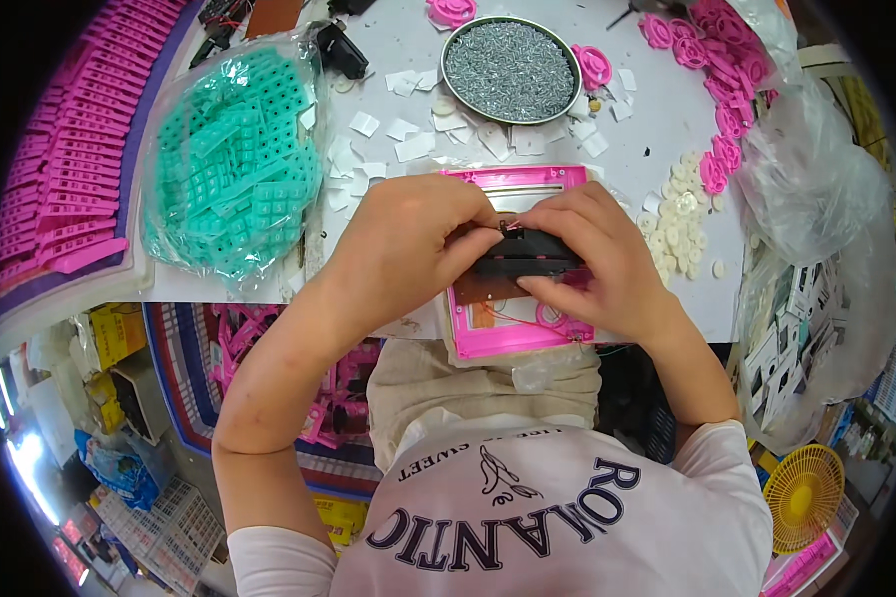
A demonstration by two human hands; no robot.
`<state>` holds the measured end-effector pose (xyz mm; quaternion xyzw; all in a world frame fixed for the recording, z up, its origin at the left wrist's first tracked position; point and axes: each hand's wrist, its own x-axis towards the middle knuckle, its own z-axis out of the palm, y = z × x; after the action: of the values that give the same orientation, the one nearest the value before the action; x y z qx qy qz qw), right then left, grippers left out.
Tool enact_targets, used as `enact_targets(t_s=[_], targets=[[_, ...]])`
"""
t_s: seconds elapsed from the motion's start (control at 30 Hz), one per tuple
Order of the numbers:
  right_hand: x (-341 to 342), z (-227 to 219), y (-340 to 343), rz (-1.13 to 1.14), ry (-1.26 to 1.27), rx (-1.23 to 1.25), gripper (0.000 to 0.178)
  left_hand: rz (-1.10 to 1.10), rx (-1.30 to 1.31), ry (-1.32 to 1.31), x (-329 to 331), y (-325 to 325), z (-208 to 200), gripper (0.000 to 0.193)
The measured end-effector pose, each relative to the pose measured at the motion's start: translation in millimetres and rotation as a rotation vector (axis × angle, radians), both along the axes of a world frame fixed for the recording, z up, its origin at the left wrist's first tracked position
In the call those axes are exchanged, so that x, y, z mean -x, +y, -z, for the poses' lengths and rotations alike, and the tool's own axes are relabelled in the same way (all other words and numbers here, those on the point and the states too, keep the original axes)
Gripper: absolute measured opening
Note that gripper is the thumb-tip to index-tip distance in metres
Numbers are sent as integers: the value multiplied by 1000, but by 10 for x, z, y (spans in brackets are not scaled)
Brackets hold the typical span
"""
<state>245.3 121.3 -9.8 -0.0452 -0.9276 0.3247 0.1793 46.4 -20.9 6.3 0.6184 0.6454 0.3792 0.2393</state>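
Note:
A pink plastic frame (483, 343) lies at the table's near edge, right in front of me. Over it my right hand (602, 254) grips a long black plastic part (528, 257), fingers along its far side and thumb on the near one. Thin reddish wires (513, 233) show at the part's far edge. There the thumb and forefinger of my left hand (403, 244) are pinched together; what sits between the tips is too small to make out. Partly under the black part is a brown circuit board (486, 290), with a red wire curving across the frame.
A round tin of small screws (510, 75) stands beyond the frame, among scattered white pieces (415, 147). At left lies a clear bag of turquoise keypads (234, 159). White round pieces (679, 214) and pink parts (722, 85) are at right. A basket (184, 398) sits below the table.

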Motion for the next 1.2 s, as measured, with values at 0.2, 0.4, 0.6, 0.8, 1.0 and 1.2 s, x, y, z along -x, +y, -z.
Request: enact_targets(t_s=[0.2,0.4,0.6,0.8,1.0,1.2], targets=[[13,35,-5,12,46,27,54,43,65,-37,129,77,-36,8],[-18,28,43,-18,19,60,52,174,7,122,187,188,-41,10],[13,-13,58,-49,-5,55,52,301,-48,157,246,254,-22,10],[62,-146,53,-85,-102,-45,48,319,21,350,186,189,-118,13],[79,-271,-22,-118,-148,-170,36,149,16,235,-89,-157,-114,24],[71,-329,-111,-123,-144,-351,34,-45,76,-108,-192,-169,12,9]])
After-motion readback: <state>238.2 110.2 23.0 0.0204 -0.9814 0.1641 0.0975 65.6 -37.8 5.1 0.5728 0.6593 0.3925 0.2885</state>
